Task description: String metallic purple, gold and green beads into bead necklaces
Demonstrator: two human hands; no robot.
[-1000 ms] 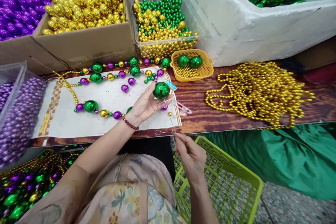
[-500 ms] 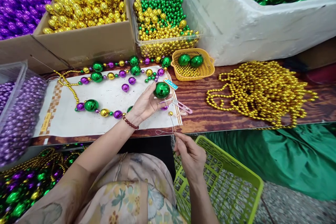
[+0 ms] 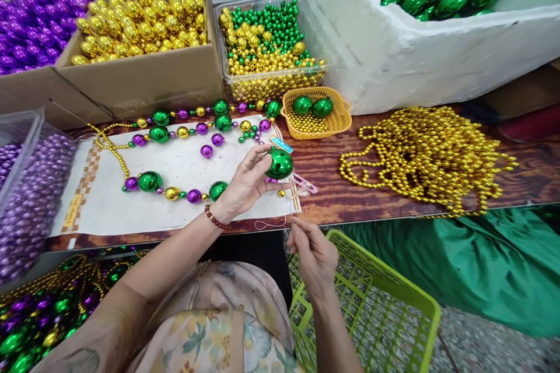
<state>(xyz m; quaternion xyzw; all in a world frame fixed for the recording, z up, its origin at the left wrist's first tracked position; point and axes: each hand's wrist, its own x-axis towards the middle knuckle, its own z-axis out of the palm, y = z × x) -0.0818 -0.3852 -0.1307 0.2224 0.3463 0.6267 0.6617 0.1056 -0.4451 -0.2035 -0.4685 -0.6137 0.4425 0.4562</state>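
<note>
- The left hand (image 3: 245,183) grips a large green bead (image 3: 280,164) between thumb and fingertips, lifted just above the wooden table (image 3: 394,201) near its front edge.
- The right hand (image 3: 312,253) pinches a thin thread (image 3: 286,210) with closed fingers, below and just off the table edge; the thread runs up toward the bead.
- The glossy round bead could slip from so light a grip and roll; the edge lies just below the fingers, with a green basket (image 3: 394,303) underneath to the right.
- A sharp tug on the thread could snap it or drag the strung beads (image 3: 175,192) lying left of the left fingers on the white cloth (image 3: 166,213).
- The pink snips (image 3: 301,185) lie just right of the bead, where thread may snag.
- Open room: bare wood right of the fingers, before the gold bead strands (image 3: 429,157); boxes crowd the far side.
</note>
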